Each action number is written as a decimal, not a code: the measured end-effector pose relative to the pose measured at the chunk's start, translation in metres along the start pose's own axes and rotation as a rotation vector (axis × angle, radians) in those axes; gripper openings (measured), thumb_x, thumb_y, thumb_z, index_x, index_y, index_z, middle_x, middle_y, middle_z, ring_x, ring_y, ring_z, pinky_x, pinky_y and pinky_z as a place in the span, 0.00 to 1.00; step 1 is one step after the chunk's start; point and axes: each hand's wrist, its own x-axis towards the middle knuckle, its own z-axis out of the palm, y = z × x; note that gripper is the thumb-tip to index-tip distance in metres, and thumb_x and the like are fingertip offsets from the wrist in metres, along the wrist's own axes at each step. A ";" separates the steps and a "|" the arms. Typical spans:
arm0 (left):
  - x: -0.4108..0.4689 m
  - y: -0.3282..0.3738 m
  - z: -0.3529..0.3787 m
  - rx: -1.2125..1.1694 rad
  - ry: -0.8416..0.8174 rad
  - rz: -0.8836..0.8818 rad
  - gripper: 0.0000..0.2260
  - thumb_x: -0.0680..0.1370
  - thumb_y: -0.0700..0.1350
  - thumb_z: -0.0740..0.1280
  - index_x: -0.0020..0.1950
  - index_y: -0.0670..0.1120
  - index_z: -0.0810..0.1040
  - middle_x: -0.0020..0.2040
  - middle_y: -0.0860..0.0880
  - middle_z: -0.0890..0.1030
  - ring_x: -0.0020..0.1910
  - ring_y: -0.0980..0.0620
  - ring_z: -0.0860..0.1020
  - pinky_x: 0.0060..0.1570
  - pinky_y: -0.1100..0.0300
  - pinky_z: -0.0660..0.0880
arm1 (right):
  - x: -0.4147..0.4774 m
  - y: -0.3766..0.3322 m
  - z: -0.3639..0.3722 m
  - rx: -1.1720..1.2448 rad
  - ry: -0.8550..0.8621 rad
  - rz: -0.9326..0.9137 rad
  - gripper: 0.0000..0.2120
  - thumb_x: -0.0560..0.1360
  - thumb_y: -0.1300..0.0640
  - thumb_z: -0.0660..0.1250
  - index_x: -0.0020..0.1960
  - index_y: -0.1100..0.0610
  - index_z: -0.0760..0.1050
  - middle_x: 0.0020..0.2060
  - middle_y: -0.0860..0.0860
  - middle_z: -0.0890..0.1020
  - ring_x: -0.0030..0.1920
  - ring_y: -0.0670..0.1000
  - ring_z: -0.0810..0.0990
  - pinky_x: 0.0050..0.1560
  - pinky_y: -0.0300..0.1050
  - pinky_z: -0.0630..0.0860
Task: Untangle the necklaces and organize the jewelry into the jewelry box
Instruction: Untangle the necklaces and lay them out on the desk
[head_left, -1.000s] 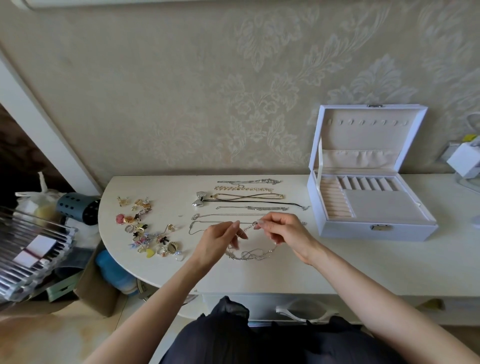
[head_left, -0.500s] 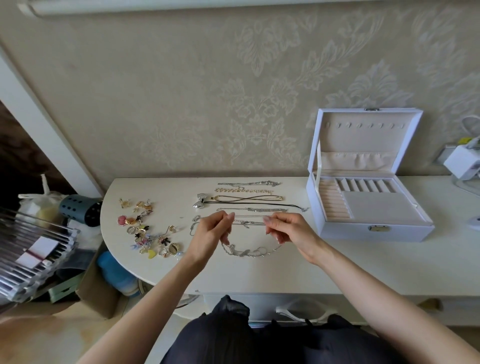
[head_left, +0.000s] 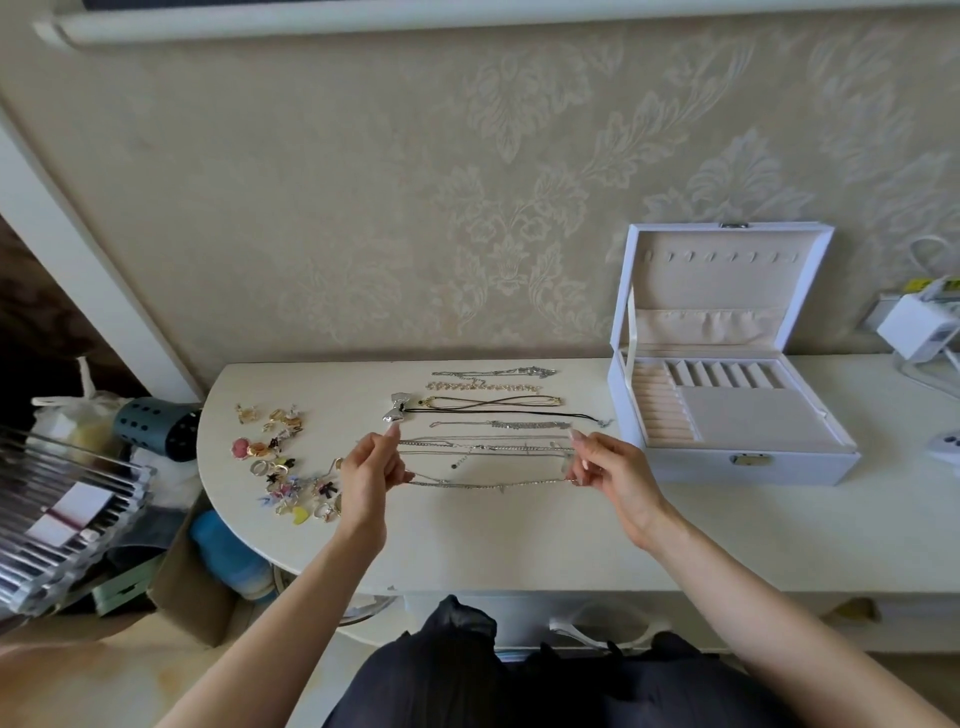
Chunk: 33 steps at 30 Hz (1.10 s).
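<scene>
Two grips are busy here: the left grip (head_left: 371, 475) and the right grip (head_left: 615, 470) are each pinching one end of a silver necklace (head_left: 483, 484), which is stretching nearly straight between them over the counter (head_left: 519, 545). Several other necklaces (head_left: 483, 387) are lying in neat rows just behind it, a pile of rings and earrings (head_left: 280, 465) is sitting off to the left, and the white jewelry box (head_left: 727, 460) is standing open on the right, near the right grip but not touching it.

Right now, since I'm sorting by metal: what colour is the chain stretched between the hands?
Silver; the chain shows best in the head view.
</scene>
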 end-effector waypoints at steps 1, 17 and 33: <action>0.001 -0.002 -0.002 -0.011 0.004 -0.012 0.17 0.79 0.41 0.63 0.32 0.46 0.62 0.27 0.51 0.64 0.28 0.53 0.64 0.36 0.60 0.71 | 0.000 0.002 -0.001 -0.004 0.010 0.001 0.18 0.74 0.55 0.68 0.27 0.56 0.68 0.26 0.53 0.71 0.36 0.54 0.72 0.42 0.43 0.73; 0.002 -0.019 -0.019 0.453 0.139 0.199 0.02 0.76 0.38 0.68 0.46 0.44 0.78 0.36 0.45 0.81 0.36 0.49 0.82 0.33 0.58 0.78 | -0.001 0.019 -0.008 -0.103 0.276 -0.008 0.05 0.72 0.70 0.68 0.38 0.64 0.78 0.32 0.57 0.82 0.29 0.52 0.79 0.32 0.41 0.80; 0.028 -0.018 -0.034 1.179 -0.246 0.330 0.03 0.74 0.38 0.70 0.45 0.45 0.83 0.41 0.51 0.82 0.42 0.51 0.79 0.38 0.62 0.71 | 0.002 0.035 -0.020 -0.538 0.326 0.001 0.12 0.70 0.72 0.67 0.34 0.58 0.78 0.28 0.53 0.80 0.28 0.50 0.77 0.33 0.42 0.77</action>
